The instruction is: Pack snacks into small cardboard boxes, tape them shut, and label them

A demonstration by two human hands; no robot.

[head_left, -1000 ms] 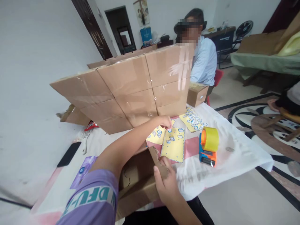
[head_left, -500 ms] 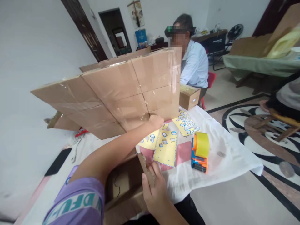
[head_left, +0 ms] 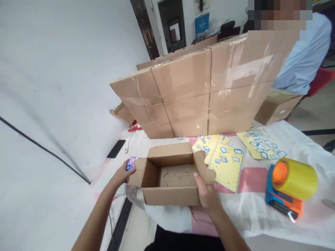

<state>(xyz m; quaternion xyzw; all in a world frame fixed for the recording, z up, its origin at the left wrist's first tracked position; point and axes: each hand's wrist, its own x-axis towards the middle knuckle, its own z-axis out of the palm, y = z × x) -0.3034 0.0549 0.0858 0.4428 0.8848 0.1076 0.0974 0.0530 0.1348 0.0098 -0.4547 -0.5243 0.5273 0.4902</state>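
Observation:
An open cardboard box (head_left: 171, 197) sits at the table's near edge with its flaps folded outward. Its bare bottom shows a curved cut line. My right hand (head_left: 208, 195) grips the box's torn right flap, thumb on the inner side. At the left flap, my left hand (head_left: 123, 175) is closed on a small purple packet (head_left: 131, 163), its thumb across the front. Whether those fingers also touch the flap, I cannot tell. Right of the box lie yellow sheets (head_left: 227, 167) with blue-edged stickers or cut-outs on them.
A tall wall of taped cardboard boxes (head_left: 183, 104) stands behind. A tape dispenser with yellow tape (head_left: 298, 177) is at the right, a black phone (head_left: 116, 149) at the left. Across the table sits a person in a light blue shirt (head_left: 303, 59), beside another carton (head_left: 277, 106).
My left hand has come back from the base of the box wall to the purple packet at the left. My right hand stays on the flap. The view has swung left.

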